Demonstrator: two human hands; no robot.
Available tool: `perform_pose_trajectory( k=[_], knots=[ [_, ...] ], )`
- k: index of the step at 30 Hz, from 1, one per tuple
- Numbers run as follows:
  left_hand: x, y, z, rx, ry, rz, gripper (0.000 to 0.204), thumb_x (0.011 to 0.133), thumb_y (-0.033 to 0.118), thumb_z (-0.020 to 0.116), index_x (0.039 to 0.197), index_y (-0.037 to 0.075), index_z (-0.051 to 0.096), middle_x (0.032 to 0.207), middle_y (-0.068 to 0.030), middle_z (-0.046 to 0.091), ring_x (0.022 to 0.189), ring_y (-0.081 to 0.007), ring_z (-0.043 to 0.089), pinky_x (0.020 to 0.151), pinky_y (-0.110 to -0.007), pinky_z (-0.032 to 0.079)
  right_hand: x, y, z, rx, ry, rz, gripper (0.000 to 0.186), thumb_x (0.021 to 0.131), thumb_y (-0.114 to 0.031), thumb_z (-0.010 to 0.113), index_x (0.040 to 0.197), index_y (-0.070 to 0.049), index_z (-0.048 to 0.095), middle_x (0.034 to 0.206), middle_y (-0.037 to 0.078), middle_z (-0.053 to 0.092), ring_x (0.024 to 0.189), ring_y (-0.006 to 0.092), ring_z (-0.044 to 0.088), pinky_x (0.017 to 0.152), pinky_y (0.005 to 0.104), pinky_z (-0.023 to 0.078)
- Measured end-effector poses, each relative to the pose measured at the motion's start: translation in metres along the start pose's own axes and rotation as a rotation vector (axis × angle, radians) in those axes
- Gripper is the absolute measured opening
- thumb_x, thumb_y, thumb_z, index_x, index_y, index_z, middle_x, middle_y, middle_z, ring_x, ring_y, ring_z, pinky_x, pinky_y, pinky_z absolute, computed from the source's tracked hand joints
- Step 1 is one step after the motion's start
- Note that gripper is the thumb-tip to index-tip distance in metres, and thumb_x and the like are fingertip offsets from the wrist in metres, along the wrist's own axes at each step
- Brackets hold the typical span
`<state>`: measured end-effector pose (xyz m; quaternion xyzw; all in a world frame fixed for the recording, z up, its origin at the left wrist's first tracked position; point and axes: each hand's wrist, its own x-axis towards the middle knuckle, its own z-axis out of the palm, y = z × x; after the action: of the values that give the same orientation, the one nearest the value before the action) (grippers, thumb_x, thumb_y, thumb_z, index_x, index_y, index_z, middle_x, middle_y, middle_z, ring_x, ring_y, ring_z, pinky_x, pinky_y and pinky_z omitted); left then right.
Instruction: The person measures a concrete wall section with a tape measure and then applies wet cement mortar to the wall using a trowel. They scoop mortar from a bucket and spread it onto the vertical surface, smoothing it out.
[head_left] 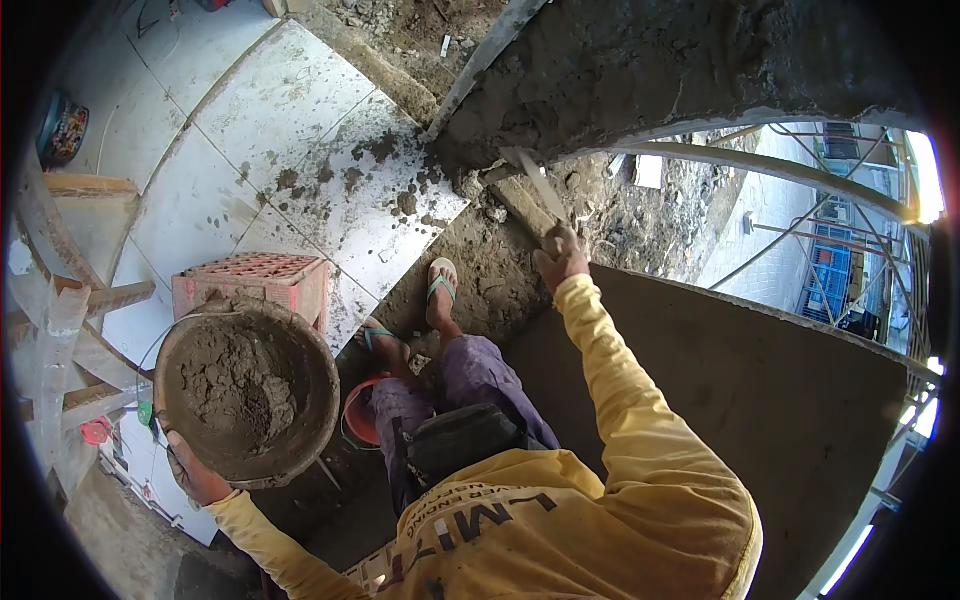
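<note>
My left hand (197, 472) is closed on the lower left rim of a mud-caked bucket (318, 440) with a thin wire handle. Grey-brown wet mortar (240, 385) lies inside it. Ahead and to the right, my right hand (561, 256) is wrapped round the handle of a trowel (541, 186). Its long flat blade, seen nearly edge-on, points up and left to the lower edge of a mortar-coated wall (640, 75). I cannot tell whether the tip touches the wall. Splashed mortar dots the white tiles (290, 90) to the left.
A stack of red hollow bricks (250, 285) stands just beyond the bucket. Beside my sandalled feet is a red pail (362, 412). A smooth grey wall (730, 370) rises on my right, and a wooden frame (85, 300) leans at far left. Rubble (640, 220) covers the ground ahead.
</note>
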<state>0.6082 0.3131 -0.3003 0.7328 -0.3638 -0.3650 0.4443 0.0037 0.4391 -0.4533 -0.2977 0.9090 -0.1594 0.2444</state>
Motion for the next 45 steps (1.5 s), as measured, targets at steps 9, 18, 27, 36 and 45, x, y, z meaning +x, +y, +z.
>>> perform_pose_trajectory(
  k=[9, 18, 27, 36, 45],
  knots=[
    [-0.016, 0.021, 0.021, -0.001, -0.037, -0.031, 0.056, 0.098, 0.038, 0.054, 0.135, -0.003, 0.049, 0.131, -0.0140, 0.055, 0.111, -0.0217, 0.056, 0.093, -0.033, 0.048, 0.040, -0.036, -0.001, 0.043, 0.069, 0.036, 0.048, 0.084, -0.026, 0.063, 0.129, -0.016, 0.048, 0.097, 0.025, 0.067, 0.088, 0.0397, 0.067, 0.077, 0.0437, 0.053],
    [0.000, 0.001, 0.007, -0.056, -0.126, 0.055, 0.030, 0.096, 0.033, 0.060, 0.091, 0.004, 0.063, 0.088, -0.0026, 0.066, 0.074, -0.0080, 0.058, 0.066, -0.024, 0.050, -0.023, -0.073, -0.082, 0.103, 0.288, -0.094, 0.045, 0.081, -0.024, 0.069, 0.119, -0.004, 0.056, 0.096, 0.024, 0.067, 0.092, 0.0405, 0.066, 0.078, 0.0419, 0.052],
    [-0.003, 0.004, 0.014, -0.077, -0.013, 0.119, 0.043, 0.094, 0.036, 0.062, 0.066, 0.011, 0.042, 0.062, 0.0074, 0.041, 0.058, -0.0036, 0.033, 0.050, -0.023, 0.031, -0.052, -0.070, -0.119, 0.062, 0.419, -0.148, 0.045, 0.080, -0.026, 0.067, 0.121, -0.011, 0.056, 0.097, 0.026, 0.067, 0.093, 0.0441, 0.064, 0.079, 0.0473, 0.052],
    [0.004, -0.001, -0.005, -0.110, -0.069, 0.051, 0.036, 0.095, 0.035, 0.062, 0.072, 0.008, 0.054, 0.071, 0.0042, 0.055, 0.063, -0.0041, 0.045, 0.057, -0.022, 0.040, -0.085, -0.088, -0.145, -0.047, 0.518, -0.091, 0.046, 0.081, -0.025, 0.068, 0.123, -0.013, 0.055, 0.106, 0.022, 0.065, 0.097, 0.0413, 0.063, 0.083, 0.0462, 0.051],
    [-0.005, 0.015, 0.006, -0.055, -0.036, 0.047, 0.036, 0.096, 0.038, 0.060, 0.088, 0.003, 0.061, 0.084, -0.0013, 0.062, 0.072, -0.0078, 0.054, 0.063, -0.025, 0.046, -0.081, -0.049, -0.134, -0.216, 0.812, -0.328, 0.045, 0.079, -0.019, 0.073, 0.119, -0.008, 0.055, 0.109, 0.016, 0.062, 0.098, 0.0378, 0.062, 0.080, 0.0431, 0.052]
  ],
)
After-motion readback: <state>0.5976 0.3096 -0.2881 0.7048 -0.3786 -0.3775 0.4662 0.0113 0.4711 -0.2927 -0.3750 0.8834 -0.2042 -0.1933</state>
